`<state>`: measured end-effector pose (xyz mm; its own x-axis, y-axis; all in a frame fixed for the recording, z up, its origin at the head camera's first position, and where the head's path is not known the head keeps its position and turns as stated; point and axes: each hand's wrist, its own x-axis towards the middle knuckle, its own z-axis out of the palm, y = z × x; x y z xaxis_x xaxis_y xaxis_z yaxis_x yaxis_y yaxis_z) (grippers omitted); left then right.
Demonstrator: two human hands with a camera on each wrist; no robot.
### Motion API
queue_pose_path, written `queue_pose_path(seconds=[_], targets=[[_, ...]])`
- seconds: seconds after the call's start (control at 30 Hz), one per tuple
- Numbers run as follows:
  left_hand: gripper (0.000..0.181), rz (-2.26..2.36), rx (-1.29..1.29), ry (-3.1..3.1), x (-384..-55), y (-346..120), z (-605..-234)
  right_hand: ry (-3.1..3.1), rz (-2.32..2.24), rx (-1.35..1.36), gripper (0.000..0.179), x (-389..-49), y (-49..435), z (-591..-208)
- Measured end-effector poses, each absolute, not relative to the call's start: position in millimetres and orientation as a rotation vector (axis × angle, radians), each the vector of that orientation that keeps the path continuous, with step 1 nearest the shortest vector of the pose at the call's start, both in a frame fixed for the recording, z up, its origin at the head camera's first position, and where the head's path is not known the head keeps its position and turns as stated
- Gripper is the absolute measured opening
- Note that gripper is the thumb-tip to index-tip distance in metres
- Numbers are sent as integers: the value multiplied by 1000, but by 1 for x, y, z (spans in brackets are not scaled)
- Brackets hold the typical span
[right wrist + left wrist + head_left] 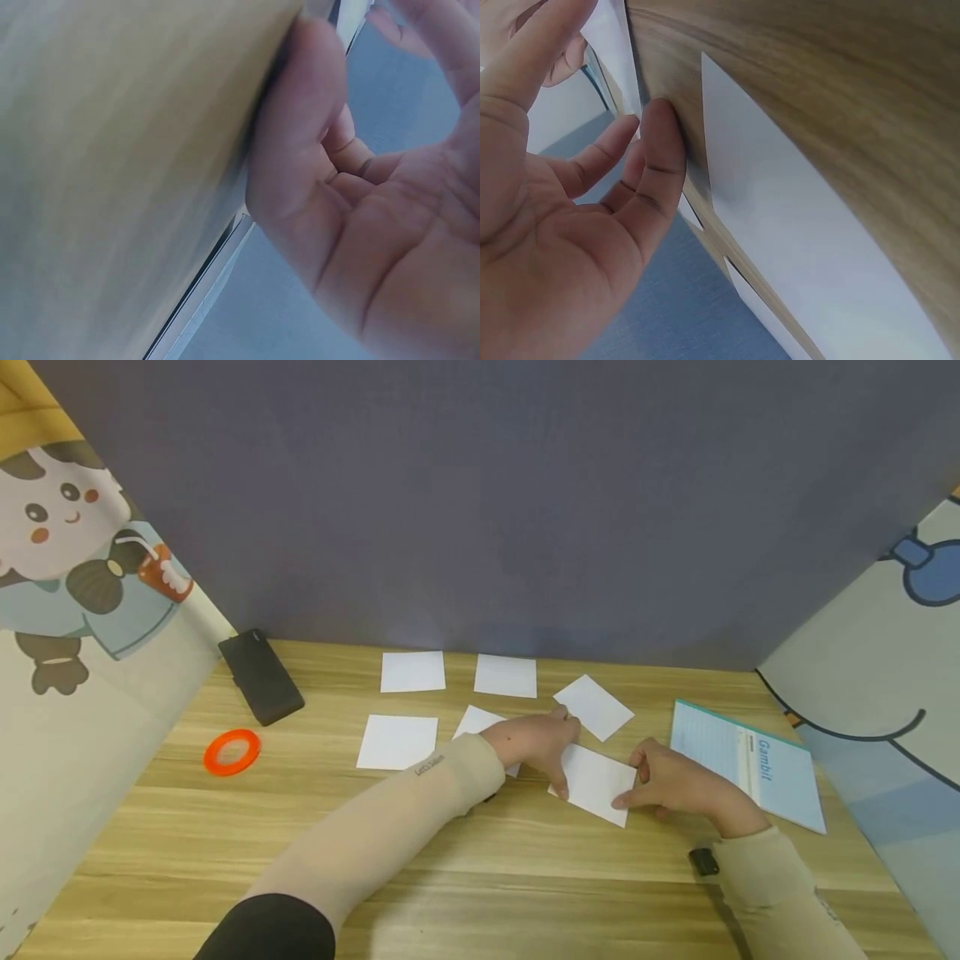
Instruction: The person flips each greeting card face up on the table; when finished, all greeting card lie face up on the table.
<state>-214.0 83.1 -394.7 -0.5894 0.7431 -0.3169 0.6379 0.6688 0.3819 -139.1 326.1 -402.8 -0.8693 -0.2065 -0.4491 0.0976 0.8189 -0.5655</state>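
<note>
A blank white paper card (595, 785) lies slightly turned on the wooden table between my two hands. My left hand (536, 742) holds its left side, the thumb at the near corner and the fingers at the far one. At the right edge, my right hand (678, 787) pinches the card between thumb and fingers. Just behind is another tilted card (594, 707). Under my left wrist, a further card (480, 720) is partly covered; a large white card (780, 217) stands out beside the fingers in the left wrist view. Curled fingers (296, 135) meet the tabletop in the right wrist view.
Three more white cards lie left of centre, one (397, 742) in the near row. A pale blue notepad marked Gambit (776, 777) is at right. At left are a black flat case (261, 677) and an orange ring (232, 752). A grey panel (480, 510) closes the back.
</note>
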Motion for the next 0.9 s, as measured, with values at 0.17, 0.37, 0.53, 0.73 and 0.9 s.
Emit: queue_pose_path(seconds=[0.17,0.37,0.53,0.73,0.9], targets=[[83,305,1078,2446,-214,84,-394,2499,-815,-91,79,-139,327,-405],[80,352,1059,2439,-213,85,-394,2510,-816,-112,79,-139,328,-407],[75,460,998,2405,-212,84,-395,2508,-841,-106,76,-137,328,-407],[74,530,971,2398,-211,83,-397,2506,-870,-103,72,-134,328,-405],[69,630,921,2375,-210,82,-397,2529,-894,-112,66,-134,330,-405]])
